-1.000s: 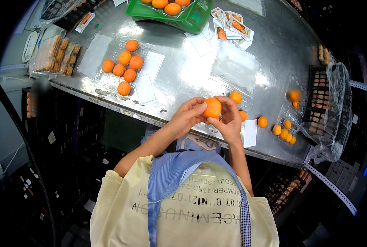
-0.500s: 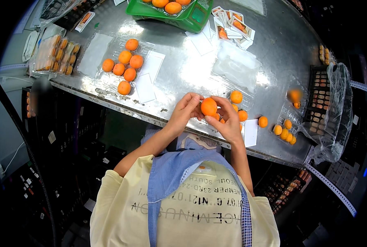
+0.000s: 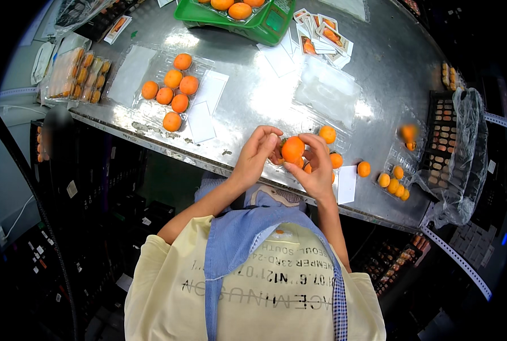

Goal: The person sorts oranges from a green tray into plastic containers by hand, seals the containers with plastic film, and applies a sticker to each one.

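Note:
Near the front edge of the metal table, my right hand grips a smooth round orange fruit between thumb and fingers. My left hand is curled close beside the fruit's left side, its thumb and fingers drawn together; whether anything is pinched there is hidden. Under and behind my hands lies a clear plastic tray with more orange fruits, including one fruit at its far side and another beside my right fingers. My hands partly cover this tray.
Another clear tray with several fruits lies left on the table. A green basket of fruit stands at the back, beside picture cards. White cards, loose fruits and a plastic-wrapped black crate are at right; stacked packs at left.
The held fruit has shifted slightly to the right and turned in my right hand. My left fingertips have come a little away from its upper side.

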{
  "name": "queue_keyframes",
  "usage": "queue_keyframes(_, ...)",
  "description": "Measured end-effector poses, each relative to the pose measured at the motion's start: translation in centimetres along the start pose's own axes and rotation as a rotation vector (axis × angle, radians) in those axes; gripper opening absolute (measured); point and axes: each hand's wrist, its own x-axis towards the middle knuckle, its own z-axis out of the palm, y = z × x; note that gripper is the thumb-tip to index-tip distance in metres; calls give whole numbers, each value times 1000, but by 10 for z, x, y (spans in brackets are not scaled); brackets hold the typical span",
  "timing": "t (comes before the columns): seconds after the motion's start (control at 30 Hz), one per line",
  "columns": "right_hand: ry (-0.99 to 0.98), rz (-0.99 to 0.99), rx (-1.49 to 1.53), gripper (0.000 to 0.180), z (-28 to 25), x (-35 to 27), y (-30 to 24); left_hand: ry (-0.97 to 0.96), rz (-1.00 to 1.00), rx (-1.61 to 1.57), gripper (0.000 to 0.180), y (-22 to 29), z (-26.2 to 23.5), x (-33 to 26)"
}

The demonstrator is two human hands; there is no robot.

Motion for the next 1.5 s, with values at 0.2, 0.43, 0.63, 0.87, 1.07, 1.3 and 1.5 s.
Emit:
queue_keyframes(0.2, 50, -81, -22, 52, 4, -1, 0, -27, 153, 271, 41, 11, 6, -6)
queue_keyframes(0.43, 13, -265, -192, 53, 2, -4, 9, -1, 304, 607, 58, 16, 13, -9)
queue_keyframes(0.63, -37, -41, 186, 55, 1, -4, -3, 51, 460, 649, 53, 14, 13, -8)
queue_keyframes(0.87, -108, 173, -51, 51, 10, 0, -16, -5, 542, 789, 49, 17, 11, -9)
queue_keyframes(1.07, 6, 161, 59, 32, 14, -1, -9, -13, 561, 772, 46, 16, 11, -9)
queue_keyframes(1.3, 11, 268, 132, 29, -4, 2, 2, -75, 60, 120, 43, 12, 7, -7)
queue_keyframes(1.5, 90, 202, 188, 24, -2, 1, 2, -164, -305, -524, 48, 18, -2, 1)
